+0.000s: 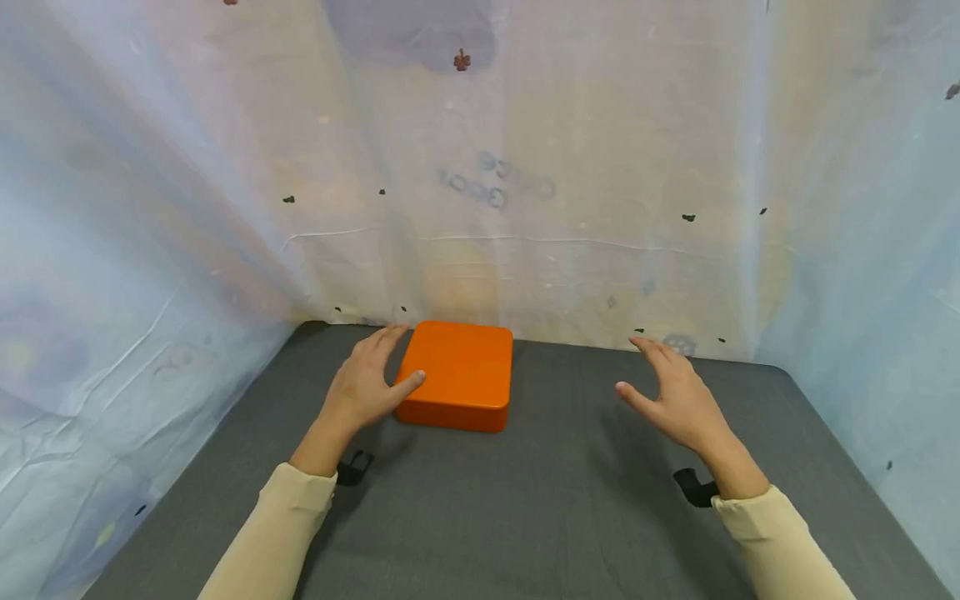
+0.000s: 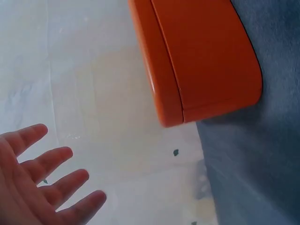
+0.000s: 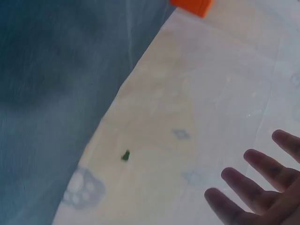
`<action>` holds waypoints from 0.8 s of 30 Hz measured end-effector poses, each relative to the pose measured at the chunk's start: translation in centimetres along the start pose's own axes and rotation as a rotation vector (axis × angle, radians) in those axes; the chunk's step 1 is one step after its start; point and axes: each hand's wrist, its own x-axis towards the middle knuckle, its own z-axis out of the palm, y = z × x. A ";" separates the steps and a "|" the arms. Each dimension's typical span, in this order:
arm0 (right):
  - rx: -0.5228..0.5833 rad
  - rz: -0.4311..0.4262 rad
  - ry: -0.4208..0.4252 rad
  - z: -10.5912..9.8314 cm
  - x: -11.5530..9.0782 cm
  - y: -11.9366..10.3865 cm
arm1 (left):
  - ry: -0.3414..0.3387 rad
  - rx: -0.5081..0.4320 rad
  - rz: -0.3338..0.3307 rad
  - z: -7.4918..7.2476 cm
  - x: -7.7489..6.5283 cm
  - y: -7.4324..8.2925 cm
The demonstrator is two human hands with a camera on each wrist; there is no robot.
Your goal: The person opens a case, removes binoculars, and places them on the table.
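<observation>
An orange box with rounded corners sits toward the back of the grey table. In the left wrist view a seam runs along the side of the box, below its top edge. My left hand is at the box's left side, fingers spread and thumb over its near left corner in the head view; the left wrist view shows the fingers apart from it. Well to the right of the box, my right hand hovers above the table with fingers extended and nothing in it. Only a corner of the box appears in the right wrist view.
The dark grey cloth-covered table ends at a pale patterned curtain behind the box. More curtain hangs along the left and right sides. Black straps show at both wrists.
</observation>
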 end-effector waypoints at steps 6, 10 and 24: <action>0.140 0.030 0.010 0.5 0.1 -0.9 | -0.039 -0.165 -0.034 0.2 -0.1 -0.2; 0.180 0.027 0.035 1.0 0.2 -1.8 | -0.045 -0.251 -0.018 0.3 -0.2 -0.6; 0.407 0.017 0.068 4.3 2.1 -5.2 | -0.098 -0.486 -0.098 0.5 -0.7 -1.6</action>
